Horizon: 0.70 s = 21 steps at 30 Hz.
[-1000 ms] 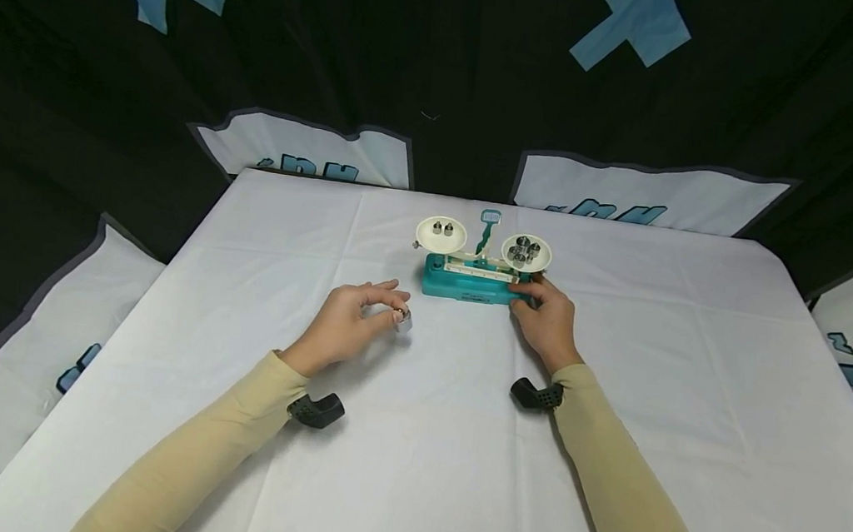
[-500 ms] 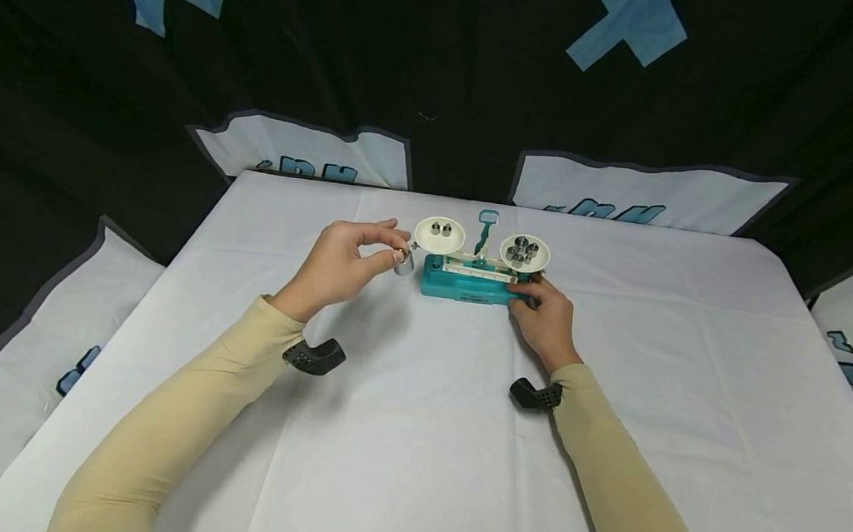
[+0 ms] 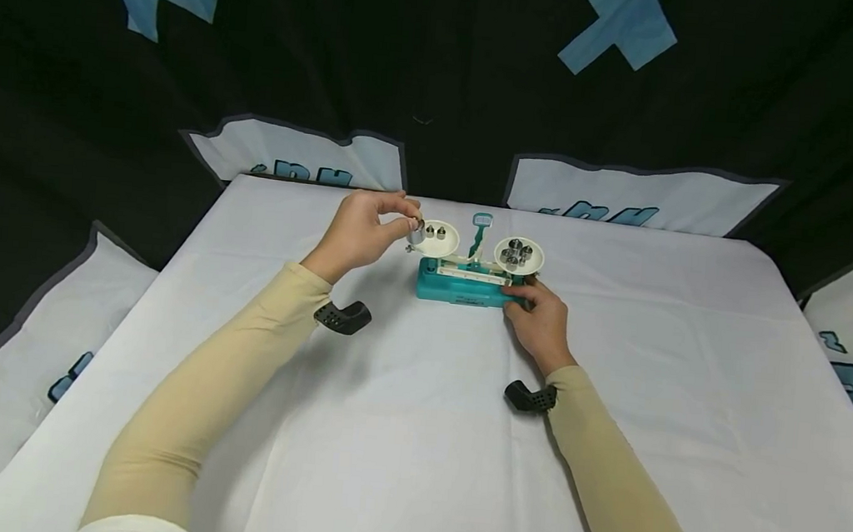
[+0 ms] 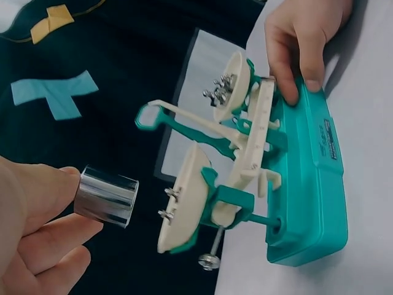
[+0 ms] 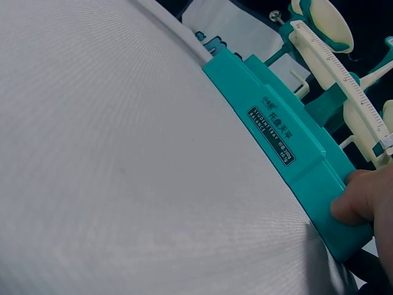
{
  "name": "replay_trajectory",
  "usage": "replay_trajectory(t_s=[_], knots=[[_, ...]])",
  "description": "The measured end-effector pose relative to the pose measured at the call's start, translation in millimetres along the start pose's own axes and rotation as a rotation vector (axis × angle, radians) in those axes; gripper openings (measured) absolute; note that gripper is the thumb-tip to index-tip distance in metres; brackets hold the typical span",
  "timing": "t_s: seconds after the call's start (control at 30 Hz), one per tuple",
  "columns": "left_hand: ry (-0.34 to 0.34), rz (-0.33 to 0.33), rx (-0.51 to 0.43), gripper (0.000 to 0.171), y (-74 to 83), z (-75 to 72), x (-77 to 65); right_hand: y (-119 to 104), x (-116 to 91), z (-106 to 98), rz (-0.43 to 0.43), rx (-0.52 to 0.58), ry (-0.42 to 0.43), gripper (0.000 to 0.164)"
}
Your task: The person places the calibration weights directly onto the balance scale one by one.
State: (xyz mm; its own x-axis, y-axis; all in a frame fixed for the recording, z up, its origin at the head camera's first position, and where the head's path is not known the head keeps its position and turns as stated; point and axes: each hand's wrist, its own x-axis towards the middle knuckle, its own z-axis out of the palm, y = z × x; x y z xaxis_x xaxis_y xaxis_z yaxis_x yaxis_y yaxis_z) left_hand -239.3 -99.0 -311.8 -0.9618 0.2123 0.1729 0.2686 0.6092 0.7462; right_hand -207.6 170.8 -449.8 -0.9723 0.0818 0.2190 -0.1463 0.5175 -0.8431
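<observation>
My left hand (image 3: 361,232) pinches a large shiny cylindrical balance weight (image 4: 107,195) by its top end. In the head view the weight overlaps the left edge of the balance's left pan (image 3: 445,247); the left wrist view shows a gap between them. Two small knobbed weights (image 3: 441,233) sit in that pan. Several metal weights (image 3: 515,252) stand together in the cream right pan (image 3: 537,262). Thumb and fingers of my right hand (image 3: 542,325) grip the right end of the teal tray balance (image 5: 295,147), which stands on the table.
A white cloth covers the table (image 3: 398,431), and the balance stands toward its far edge. Behind hangs a black curtain (image 3: 337,59) with blue tape (image 3: 622,27). At the balance's left end a small metal adjusting nut (image 4: 209,262) sticks out.
My left hand has moved the weight away from me, up over the table to the left pan's edge. My right hand stays on the base, and the head view has shifted slightly.
</observation>
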Motion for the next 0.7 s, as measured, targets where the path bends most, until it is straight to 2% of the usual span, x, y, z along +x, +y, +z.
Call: replay_trajectory(t_s=[0.37,0.7], knots=[[0.004,-0.055,-0.004,0.02,-12.8,15.0,15.3,0.5,0.6,1.4,-0.004,-0.004,-0.007,0.023],[-0.023,-0.046,-0.012,0.021,-13.7,28.2,20.5,1.3,0.5,0.3,-0.01,-0.023,-0.002,0.023]])
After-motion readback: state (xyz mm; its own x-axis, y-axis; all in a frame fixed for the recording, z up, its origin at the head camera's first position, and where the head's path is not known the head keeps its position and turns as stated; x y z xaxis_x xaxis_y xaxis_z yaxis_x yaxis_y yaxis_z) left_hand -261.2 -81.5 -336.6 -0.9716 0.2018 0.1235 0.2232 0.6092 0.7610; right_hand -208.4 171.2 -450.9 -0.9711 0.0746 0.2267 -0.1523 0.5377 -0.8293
